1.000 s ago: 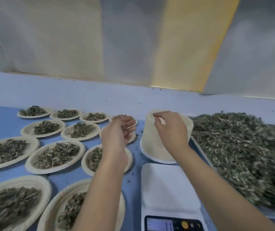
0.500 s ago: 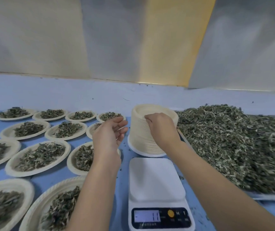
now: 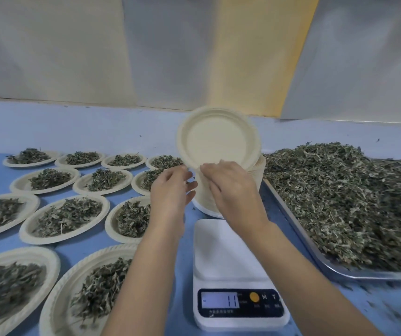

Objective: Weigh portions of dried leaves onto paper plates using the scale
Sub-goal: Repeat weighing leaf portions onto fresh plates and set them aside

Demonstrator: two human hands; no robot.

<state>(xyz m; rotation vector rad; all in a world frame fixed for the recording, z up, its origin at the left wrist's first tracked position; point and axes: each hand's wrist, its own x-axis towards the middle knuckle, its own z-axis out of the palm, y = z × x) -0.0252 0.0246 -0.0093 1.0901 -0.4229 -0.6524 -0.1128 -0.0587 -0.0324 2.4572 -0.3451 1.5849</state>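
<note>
Round cream paper plate (image 3: 218, 139) tilted above plate stack (image 3: 259, 172).
Right hand (image 3: 233, 190) pinches its lower rim; left hand (image 3: 170, 192) grip unclear.

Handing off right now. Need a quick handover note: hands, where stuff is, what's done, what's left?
Right hand pinches the lower rim of an empty plate, held tilted above the plate stack. Left hand is at the same rim; grip unclear.
Scale sits in front of the stack, platform bare; the display shows a dash and 11.
Loose leaves are heaped on the metal tray at right.
Done: rows of filled plates at left.
Left: set the plate on the scale, probably tare, add leaves, move it to the rows.
</note>
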